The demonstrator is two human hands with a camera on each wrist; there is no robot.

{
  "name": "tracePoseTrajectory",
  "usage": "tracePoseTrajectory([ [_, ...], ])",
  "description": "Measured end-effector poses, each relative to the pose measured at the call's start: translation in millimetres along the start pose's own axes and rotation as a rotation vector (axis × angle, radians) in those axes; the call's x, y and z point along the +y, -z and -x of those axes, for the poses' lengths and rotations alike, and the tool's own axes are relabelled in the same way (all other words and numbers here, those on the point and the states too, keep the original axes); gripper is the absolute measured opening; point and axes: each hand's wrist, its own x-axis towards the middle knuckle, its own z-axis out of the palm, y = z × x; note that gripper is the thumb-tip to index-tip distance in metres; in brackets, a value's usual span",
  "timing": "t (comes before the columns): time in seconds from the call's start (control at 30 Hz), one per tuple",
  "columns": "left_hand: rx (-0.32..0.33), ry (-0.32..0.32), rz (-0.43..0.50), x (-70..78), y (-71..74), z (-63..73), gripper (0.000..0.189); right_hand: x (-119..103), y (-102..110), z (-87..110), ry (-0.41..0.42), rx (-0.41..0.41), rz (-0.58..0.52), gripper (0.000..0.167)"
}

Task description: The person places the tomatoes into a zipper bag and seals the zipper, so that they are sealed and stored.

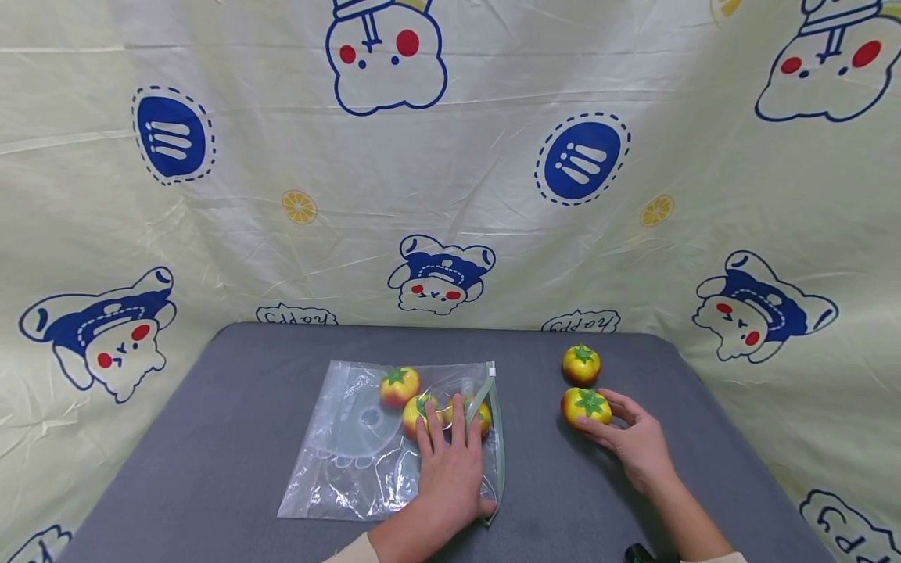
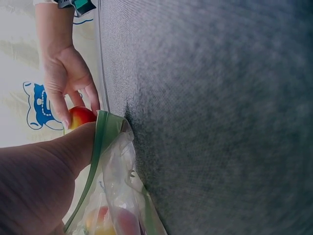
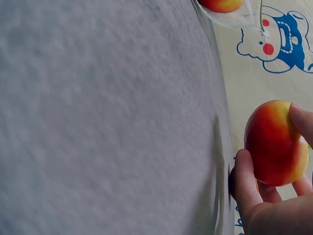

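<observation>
A clear zip bag (image 1: pixel 331 477) with a green seal strip lies flat at the centre-left of the table, its mouth towards the right. Inside show several yellow-and-red persimmons (image 1: pixel 399 387) with green star-shaped tops. My left hand (image 1: pixel 450 477) rests on the bag with fingers spread over the fruit; its thumb is at the green strip (image 2: pixel 101 132). Over at the right, my right hand (image 1: pixel 642 447) holds another persimmon (image 3: pixel 274 147) between thumb and fingers, close over the table. Just behind that one sits a loose persimmon (image 1: pixel 580 363).
Everything lies on a grey cloth-covered table (image 1: pixel 211 438). A pale curtain (image 1: pixel 486 203) with cartoon prints hangs behind the table and at its sides. A small dark object (image 1: pixel 639 554) shows at the bottom edge, near the right forearm.
</observation>
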Motion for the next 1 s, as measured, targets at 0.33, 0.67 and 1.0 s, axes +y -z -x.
tracePoseTrajectory([
  [0.33, -0.002, 0.008, 0.011, -0.6, -0.8, -1.3, 0.122, 1.2, -11.8, 5.7, 0.02, -0.039, -0.043, 0.078],
  [0.67, 0.002, 0.017, 0.021, -0.3, -2.2, -1.9, 0.123, -0.3, -24.7, 11.1, 0.05, -0.037, 0.144, 0.079],
  [1.0, 0.007, 0.033, 0.031, -0.3, -3.4, -1.0, 0.129, 5.1, -36.5, 12.2, 0.122, -0.121, 0.184, 0.071],
])
